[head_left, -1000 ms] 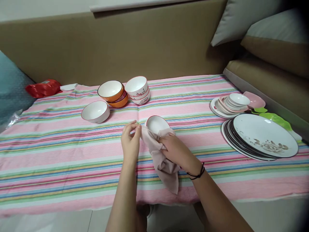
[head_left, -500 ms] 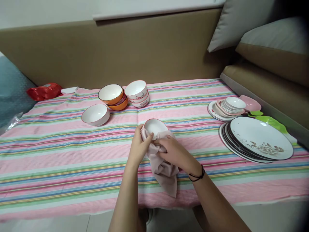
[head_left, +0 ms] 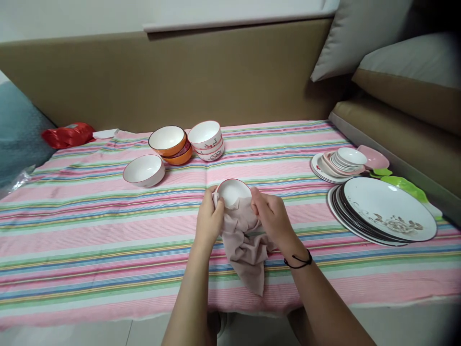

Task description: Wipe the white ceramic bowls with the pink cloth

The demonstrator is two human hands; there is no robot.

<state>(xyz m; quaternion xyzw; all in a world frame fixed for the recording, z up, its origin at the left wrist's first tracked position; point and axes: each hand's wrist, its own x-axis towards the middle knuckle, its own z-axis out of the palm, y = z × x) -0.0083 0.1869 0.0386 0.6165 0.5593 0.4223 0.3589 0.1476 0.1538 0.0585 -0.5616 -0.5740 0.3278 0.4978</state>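
Between my two hands is a white bowl (head_left: 233,188) with a red rim, tilted so that its inside faces me. My left hand (head_left: 209,216) grips its left side, thumb over the rim, with part of a dusty-pink cloth (head_left: 245,252) under the fingers. At the bowl's right edge, my right hand (head_left: 271,214) is closed, pinching the cloth against the rim. The cloth covers the near part of the bowl and hangs down over the striped cover. My fingertips behind the bowl are hidden.
A single white bowl (head_left: 144,171) stands to the left. Behind it are stacked orange bowls (head_left: 171,146) and stacked white patterned bowls (head_left: 207,142). On the right lie large plates (head_left: 391,209), small dishes (head_left: 342,163) and a green leaf-shaped dish (head_left: 406,187). A red bag (head_left: 68,135) lies far left.
My right hand has moved from inside the bowl's near part out to its right edge, taking cloth with it. My left hand keeps its grip on the left side.
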